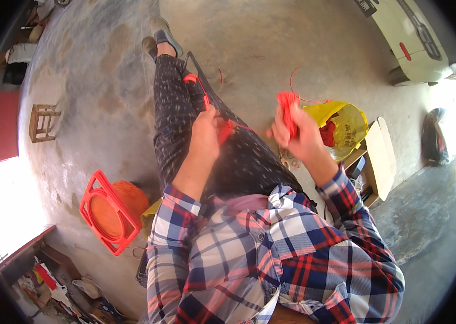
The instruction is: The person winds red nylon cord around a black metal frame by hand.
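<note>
My left hand point(205, 129) is closed around a red strip point(206, 101) that curves up beside a dark, thin bar point(198, 70) lying over my legs. Just past its fingers is a blurred red patch point(226, 131), whose kind I cannot make out. My right hand point(304, 135) grips a bundle of red cord point(288, 110), held above my right thigh. A taut red strand point(249, 129) runs between the two hands. Another loose strand point(293, 81) loops up from near the bundle and trails toward a yellow bag.
The yellow bag point(357, 127) with red material inside stands at right, next to an open cardboard box point(382, 162). An orange-red plastic stool point(110, 213) is at left. Farther off are a wooden stool point(43, 123), a pale vehicle point(414, 43) and a dark bag point(434, 136).
</note>
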Action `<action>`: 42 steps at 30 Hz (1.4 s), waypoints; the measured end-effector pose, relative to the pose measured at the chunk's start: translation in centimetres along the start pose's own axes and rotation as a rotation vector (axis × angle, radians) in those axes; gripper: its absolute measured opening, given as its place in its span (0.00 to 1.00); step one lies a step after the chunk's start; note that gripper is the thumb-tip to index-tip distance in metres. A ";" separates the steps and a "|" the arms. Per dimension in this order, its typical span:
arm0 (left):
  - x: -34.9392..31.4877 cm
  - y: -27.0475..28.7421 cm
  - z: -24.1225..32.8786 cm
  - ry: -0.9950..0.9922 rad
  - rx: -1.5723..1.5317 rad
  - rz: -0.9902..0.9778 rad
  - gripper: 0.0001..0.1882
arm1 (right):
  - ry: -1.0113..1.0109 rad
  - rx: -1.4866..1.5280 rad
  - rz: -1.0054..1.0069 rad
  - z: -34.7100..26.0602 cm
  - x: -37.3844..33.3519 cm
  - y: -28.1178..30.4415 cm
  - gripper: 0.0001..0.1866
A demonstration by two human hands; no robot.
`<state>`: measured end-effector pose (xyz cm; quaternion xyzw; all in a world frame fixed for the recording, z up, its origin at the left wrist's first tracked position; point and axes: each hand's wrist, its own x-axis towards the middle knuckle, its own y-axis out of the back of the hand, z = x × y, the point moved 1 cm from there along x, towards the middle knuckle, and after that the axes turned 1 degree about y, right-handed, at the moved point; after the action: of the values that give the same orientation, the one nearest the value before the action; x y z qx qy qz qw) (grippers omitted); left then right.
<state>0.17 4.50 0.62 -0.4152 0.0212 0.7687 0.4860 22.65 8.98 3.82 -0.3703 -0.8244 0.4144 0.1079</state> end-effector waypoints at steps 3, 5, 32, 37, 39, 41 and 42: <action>0.1 0.0 0.1 0.045 -0.049 0.047 0.22 | 0.119 -0.130 0.014 1.2 -3.8 -1.4 0.20; -0.2 0.4 -0.2 0.071 -0.085 0.073 0.24 | 0.234 -0.064 0.137 -0.1 -4.5 -2.2 0.20; -6.6 -5.2 1.5 -0.788 0.915 -0.138 0.10 | 0.163 -0.016 0.209 0.0 0.8 -2.8 0.12; -6.0 -4.8 1.6 -0.316 0.401 -0.321 0.09 | 0.191 -0.220 0.286 0.1 1.0 -2.5 0.09; -6.2 -4.7 2.1 -0.245 0.322 -0.334 0.13 | 0.161 -0.175 0.312 0.6 1.3 -1.9 0.10; -6.1 -4.4 2.3 -0.238 0.358 -0.339 0.16 | 0.132 -0.131 0.342 0.8 1.3 -1.8 0.11; -5.7 -4.1 2.1 -0.236 0.359 -0.343 0.16 | 0.151 -0.103 0.373 0.9 1.4 -1.9 0.11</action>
<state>3.09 3.41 7.30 -0.2276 0.0298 0.7022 0.6739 20.29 8.66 4.48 -0.5515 -0.7512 0.3555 0.0720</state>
